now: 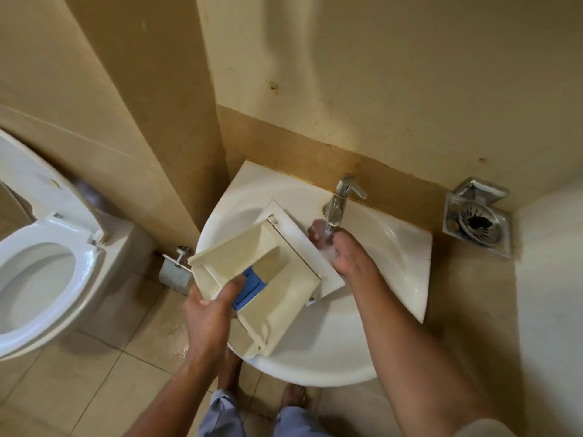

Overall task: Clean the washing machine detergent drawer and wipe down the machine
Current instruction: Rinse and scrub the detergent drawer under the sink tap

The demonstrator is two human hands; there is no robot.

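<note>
**Detergent drawer [268, 269] under rinse at the sink [394, 279]: slip and splash risks**

Wet patches on floor tiles [176, 339] just below left hand [208, 307], close to bare feet [293, 395]; a likely cause of a slide with any further spill. Sink beneath both hands, carrying the drawer tilted across its bowl, near end overhanging the rim. Left hand gripping the drawer's near corner, thumb hooked over the wall. Right hand [344, 250] cupped under the running tap [339, 203], against the drawer's front panel; cannot tell whether clasping the panel or only catching water. Blue insert [250, 287] just beyond the left thumb, seated in its compartment. Probable troubles from here:
- Wet, one-handed grip letting the drawer slide off the rim.
- Stream deflected off the tilted panel onto the floor.
- Insert knocked loose and dropped into the bowl.
</note>
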